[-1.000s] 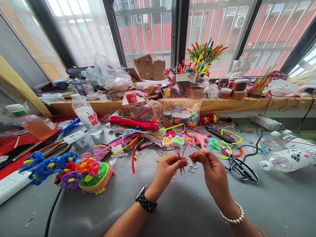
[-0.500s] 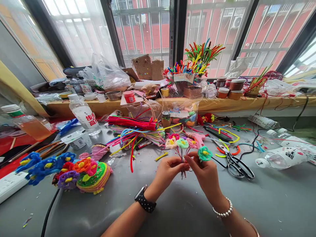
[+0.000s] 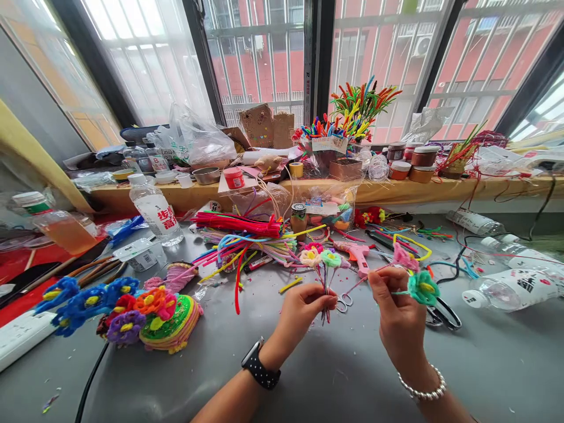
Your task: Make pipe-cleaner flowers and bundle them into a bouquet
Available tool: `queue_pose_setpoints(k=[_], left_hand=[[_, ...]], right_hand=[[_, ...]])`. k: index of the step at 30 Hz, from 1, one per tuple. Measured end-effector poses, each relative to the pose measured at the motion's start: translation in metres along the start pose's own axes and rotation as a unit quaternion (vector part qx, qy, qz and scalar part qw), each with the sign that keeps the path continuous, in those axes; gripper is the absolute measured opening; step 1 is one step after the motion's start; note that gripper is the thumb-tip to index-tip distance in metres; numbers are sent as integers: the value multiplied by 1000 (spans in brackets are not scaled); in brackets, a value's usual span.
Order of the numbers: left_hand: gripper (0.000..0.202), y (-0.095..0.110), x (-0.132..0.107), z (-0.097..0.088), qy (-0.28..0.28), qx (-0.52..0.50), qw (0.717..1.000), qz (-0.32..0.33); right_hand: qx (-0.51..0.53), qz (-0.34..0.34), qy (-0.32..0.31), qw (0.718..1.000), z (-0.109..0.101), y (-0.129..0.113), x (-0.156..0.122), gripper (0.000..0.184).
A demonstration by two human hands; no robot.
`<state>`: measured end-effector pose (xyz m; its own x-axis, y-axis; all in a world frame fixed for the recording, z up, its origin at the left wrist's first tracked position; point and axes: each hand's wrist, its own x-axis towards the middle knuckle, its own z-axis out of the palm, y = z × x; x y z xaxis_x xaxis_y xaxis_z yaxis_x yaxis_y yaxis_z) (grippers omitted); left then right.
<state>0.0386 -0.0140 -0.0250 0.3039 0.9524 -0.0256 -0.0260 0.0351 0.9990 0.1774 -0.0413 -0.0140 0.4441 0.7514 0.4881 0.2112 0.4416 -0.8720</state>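
My left hand [image 3: 304, 311] pinches the stems of a small bunch of pipe-cleaner flowers above the table. A cream flower [image 3: 310, 257] and a mint-green flower [image 3: 330, 257] show at its top, with a deep pink one behind. To the right, apart from the bunch, my right hand [image 3: 396, 314] is closed on two more flowers. One is pink [image 3: 405, 257], its stem running between thumb and finger; the other is teal [image 3: 423, 288], sticking out on the right side of the hand. Small scissor handles [image 3: 345, 302] lie just beyond my hands.
Behind my hands lie a pink glue gun [image 3: 355, 254] and a pile of pipe cleaners [image 3: 240, 224]. Large scissors [image 3: 448, 315] are partly hidden by my right hand. Finished flowers [image 3: 126, 326] stand left, near an upright bottle [image 3: 155, 208]. Bottles [image 3: 513, 292] lie at right.
My right hand has moved right, away from the bunch, and the pink flower has come away with it. My left hand stays around the remaining stems. The small scissor handles have come into sight.
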Motion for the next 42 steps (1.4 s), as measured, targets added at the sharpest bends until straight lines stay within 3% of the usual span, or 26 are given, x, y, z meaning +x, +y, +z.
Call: queue_pose_setpoints(k=[6, 10, 15, 22, 28, 32, 39, 42], left_hand=[[18, -6, 2, -2, 17, 59, 997, 47], [15, -10, 1, -1, 8, 95, 993, 73], [15, -7, -3, 1, 32, 203, 969, 136], [17, -5, -4, 1, 36, 239, 955, 172], [20, -10, -2, 2, 40, 227, 956, 181], [19, -10, -2, 1, 50, 241, 949, 198], [20, -7, -3, 1, 21, 239, 950, 202], [21, -8, 0, -2, -48, 189, 967, 165]], right_hand=[[-22, -15, -166, 986, 6, 7, -12, 6], [-64, -16, -212, 975, 12, 6, -17, 6], [-104, -13, -206, 973, 14, 5, -17, 6], [-127, -53, -152, 979, 15, 11, -18, 7], [-113, 1, -126, 986, 17, 7, -17, 16], [-85, 38, -168, 981, 16, 4, -12, 25], [-79, 58, -182, 978, 12, 10, -7, 18], [-76, 60, -174, 980, 12, 14, -7, 17]])
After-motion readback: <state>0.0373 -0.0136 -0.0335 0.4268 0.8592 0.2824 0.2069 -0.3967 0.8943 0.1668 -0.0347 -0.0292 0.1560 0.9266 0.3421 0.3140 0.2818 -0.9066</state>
